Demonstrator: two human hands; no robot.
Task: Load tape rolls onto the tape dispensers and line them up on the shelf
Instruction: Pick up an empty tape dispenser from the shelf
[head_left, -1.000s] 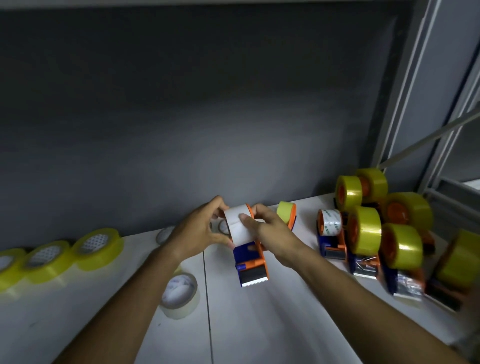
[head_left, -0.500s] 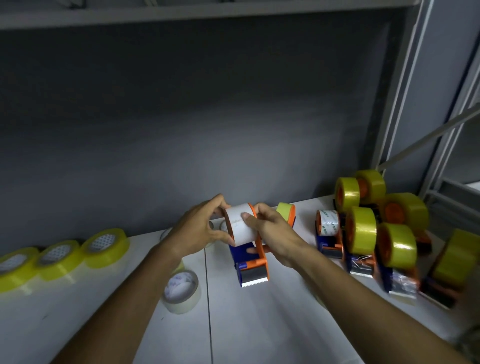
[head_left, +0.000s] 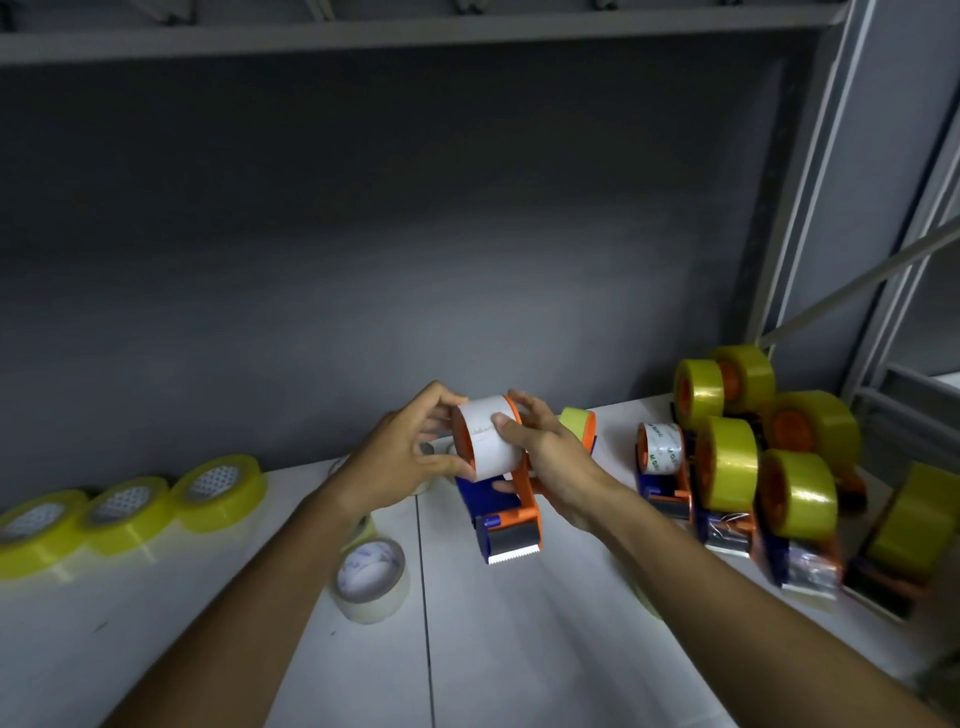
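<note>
Head view: both hands meet over the white shelf (head_left: 519, 649). The left hand (head_left: 400, 462) curls its fingers (head_left: 441, 410) round the left side of a white tape roll (head_left: 491, 439), thumb under its lower edge. The right hand (head_left: 550, 457) pinches the same roll, thumb on its face and fingers over the orange flange at the roll's right side. The roll sits on one blue-and-orange tape dispenser (head_left: 506, 514), whose toothed blade end points toward the person, below the fingers.

Counted: to the left of the fingers, three yellow tape rolls (head_left: 124, 514) lie flat in a touching row near the back wall (head_left: 415, 234). Below the left fingers lies one clear tape roll (head_left: 371, 577), flat beside the shelf's seam. A further pale roll shows partly behind the left wrist; its kind I cannot tell. Just right of the right fingers stands one dispenser with a yellow roll (head_left: 579, 423), mostly hidden. Further right a crowded cluster: one dispenser with a clear printed roll (head_left: 660, 447) and about six loaded with yellow rolls (head_left: 727, 467), packed touching, reaching the shelf's right edge by the grey upright (head_left: 800, 208).

Open room lies toward the person below the fingers, and along the left foreground. An upper shelf (head_left: 415, 36) runs overhead.
</note>
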